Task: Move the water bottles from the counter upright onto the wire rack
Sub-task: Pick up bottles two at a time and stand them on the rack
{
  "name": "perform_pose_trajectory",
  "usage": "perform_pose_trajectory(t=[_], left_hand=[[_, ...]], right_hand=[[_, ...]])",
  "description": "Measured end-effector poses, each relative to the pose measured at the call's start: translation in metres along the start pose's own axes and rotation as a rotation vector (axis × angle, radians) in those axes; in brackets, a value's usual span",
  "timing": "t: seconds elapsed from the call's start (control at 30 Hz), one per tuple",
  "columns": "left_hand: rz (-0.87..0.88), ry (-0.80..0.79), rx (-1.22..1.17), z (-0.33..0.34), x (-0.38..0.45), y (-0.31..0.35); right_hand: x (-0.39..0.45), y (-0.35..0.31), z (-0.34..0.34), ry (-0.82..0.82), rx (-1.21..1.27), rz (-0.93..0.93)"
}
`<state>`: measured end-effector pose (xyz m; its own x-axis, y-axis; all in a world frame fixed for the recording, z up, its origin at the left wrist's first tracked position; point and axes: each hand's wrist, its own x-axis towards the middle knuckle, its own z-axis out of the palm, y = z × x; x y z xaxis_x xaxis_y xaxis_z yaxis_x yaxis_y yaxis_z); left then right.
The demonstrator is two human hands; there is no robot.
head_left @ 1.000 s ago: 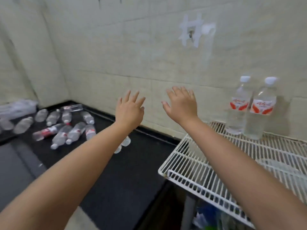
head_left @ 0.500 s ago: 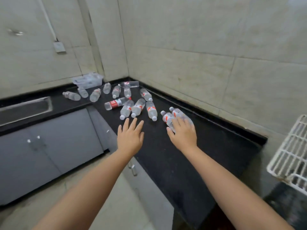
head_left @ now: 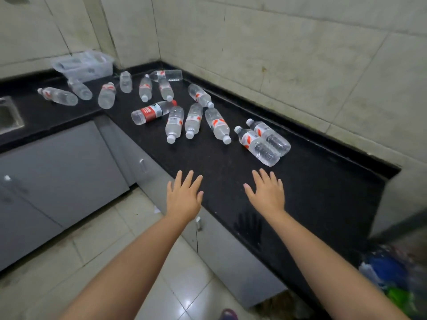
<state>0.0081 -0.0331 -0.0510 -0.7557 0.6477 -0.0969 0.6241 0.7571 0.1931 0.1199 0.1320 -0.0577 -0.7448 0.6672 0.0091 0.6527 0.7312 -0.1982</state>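
Several clear water bottles lie on their sides on the black L-shaped counter (head_left: 312, 195). The nearest pair of bottles (head_left: 263, 142) lies side by side with caps pointing away to the left, beyond my right hand. One bottle with a wide red label (head_left: 151, 112) lies in the middle of the group. My left hand (head_left: 183, 198) hovers over the counter's front edge, fingers spread and empty. My right hand (head_left: 266, 192) hovers above the counter, fingers spread and empty, a short way in front of the nearest pair. The wire rack is out of view.
A clear plastic box (head_left: 84, 65) stands in the far corner. A steel sink (head_left: 9, 116) is set into the counter at far left. Grey cabinets (head_left: 57, 162) run below, over a tiled floor. Coloured bags (head_left: 392, 278) sit at the lower right.
The view has swung left from the wire rack to the counter. Both hands stay open and empty; they now appear nearer to me, short of the nearest bottles.
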Motion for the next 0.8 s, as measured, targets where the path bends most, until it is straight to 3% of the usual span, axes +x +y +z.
perform_pose_trajectory(t=[0.37,0.57,0.8], left_hand=[[0.052,-0.061,-0.003,0.01,0.141,-0.018],[0.236,-0.091,0.075,0.007,0.216,0.0],[0.379,-0.163,0.017,0.022,0.275,0.019]], right_hand=[[0.16,0.016,0.026,-0.012,-0.001,0.094],[0.234,0.013,0.037,-0.041,0.055,0.165],[0.255,0.029,0.038,-0.159,-0.051,0.286]])
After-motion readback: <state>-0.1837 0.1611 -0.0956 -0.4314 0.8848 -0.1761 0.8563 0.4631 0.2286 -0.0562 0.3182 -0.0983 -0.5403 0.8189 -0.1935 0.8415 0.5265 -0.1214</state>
